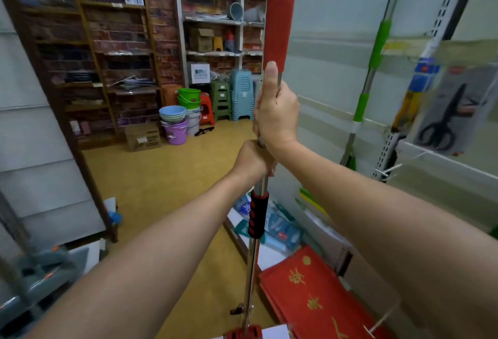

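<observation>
Mop pole (pixel 262 183) stands upright in front of you, in the middle of the view, and you hold it with both hands. Its top runs out of the upper edge, and its red foot (pixel 244 333) is cut off by the lower edge, so you cannot tell what head it carries. Your right hand (pixel 277 115) wraps the shaft just under the red sleeve (pixel 280 15), thumb pointing up along it. Your left hand (pixel 252 159) grips directly below and touches the right, with its fingers hidden behind the pole.

The pole is bright metal, with a red-and-black ribbed grip (pixel 258 214) below your hands and a small catch (pixel 239 309) near the foot.

To your right a green-handled pole (pixel 377 42) leans on the white wall panel, near yours but apart, and packed scissors (pixel 444 115) hang blurred at the edge. Red mats (pixel 310 298) lie just right of the foot. Open yellow floor (pixel 161 177) stretches left toward the stacked buckets (pixel 175 123).
</observation>
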`<state>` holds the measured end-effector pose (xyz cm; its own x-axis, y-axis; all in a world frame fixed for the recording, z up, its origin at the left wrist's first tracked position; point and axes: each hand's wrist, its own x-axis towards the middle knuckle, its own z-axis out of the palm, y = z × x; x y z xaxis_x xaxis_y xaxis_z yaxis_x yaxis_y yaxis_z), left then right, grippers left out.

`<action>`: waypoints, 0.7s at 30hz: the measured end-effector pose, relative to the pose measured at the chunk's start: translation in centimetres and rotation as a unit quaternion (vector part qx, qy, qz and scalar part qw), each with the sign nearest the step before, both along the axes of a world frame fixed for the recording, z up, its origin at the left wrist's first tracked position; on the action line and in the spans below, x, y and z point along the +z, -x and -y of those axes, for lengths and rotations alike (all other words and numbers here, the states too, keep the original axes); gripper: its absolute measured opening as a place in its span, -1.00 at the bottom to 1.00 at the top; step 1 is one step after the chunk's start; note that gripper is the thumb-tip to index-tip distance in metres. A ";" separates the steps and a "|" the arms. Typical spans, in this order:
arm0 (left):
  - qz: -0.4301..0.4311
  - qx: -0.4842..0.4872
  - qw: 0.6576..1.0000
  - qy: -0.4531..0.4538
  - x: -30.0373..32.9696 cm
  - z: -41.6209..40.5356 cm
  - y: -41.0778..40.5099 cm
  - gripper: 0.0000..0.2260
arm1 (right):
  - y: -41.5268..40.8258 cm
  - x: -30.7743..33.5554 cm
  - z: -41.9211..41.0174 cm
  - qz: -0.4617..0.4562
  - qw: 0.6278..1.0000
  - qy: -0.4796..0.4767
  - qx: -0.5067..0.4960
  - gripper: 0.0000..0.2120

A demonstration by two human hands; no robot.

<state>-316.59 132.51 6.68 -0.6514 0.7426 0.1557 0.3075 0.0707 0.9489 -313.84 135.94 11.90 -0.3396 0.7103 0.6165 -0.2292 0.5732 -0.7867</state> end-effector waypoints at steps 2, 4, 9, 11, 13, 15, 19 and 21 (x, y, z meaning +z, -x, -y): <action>0.004 0.000 1.000 0.006 -0.5 -1.6 3.2 -0.67 | 3.4 -0.5 -1.7 -0.003 1.000 0.003 -0.001 -0.49; 0.018 -0.001 1.000 0.003 -0.8 -3.4 6.6 -0.68 | 7.0 -0.9 -3.6 -0.001 1.000 0.004 -0.006 -0.50; 0.023 -0.005 1.000 0.008 -0.3 -8.0 14.8 -0.71 | 15.5 -0.4 -8.4 0.014 1.000 -0.002 -0.006 -0.47; 0.018 -0.011 1.000 0.007 0.1 -9.8 17.8 -0.71 | 18.4 0.1 -10.2 0.012 1.000 -0.004 -0.005 -0.49; 0.012 -0.019 1.000 0.006 0.5 -11.6 20.7 -0.70 | 21.2 0.6 -11.9 0.011 1.000 -0.006 -0.005 -0.54; 0.017 -0.033 0.999 -0.001 0.8 -13.3 23.6 -0.70 | 24.0 0.9 -13.7 0.016 1.000 -0.011 -0.020 -0.56; 0.028 -0.068 0.997 -0.005 0.7 -16.7 29.4 -0.70 | 29.7 0.6 -17.2 0.023 0.998 -0.020 -0.059 -0.55; 0.032 -0.091 0.995 -0.003 0.6 -18.6 32.1 -0.69 | 32.3 0.5 -18.8 0.025 0.996 -0.020 -0.084 -0.55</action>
<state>-348.67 151.15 7.27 -0.5156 0.8478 0.1237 0.2534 0.0130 0.9673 -346.18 154.73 12.44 -0.2488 0.7353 0.6304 -0.0891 0.6307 -0.7709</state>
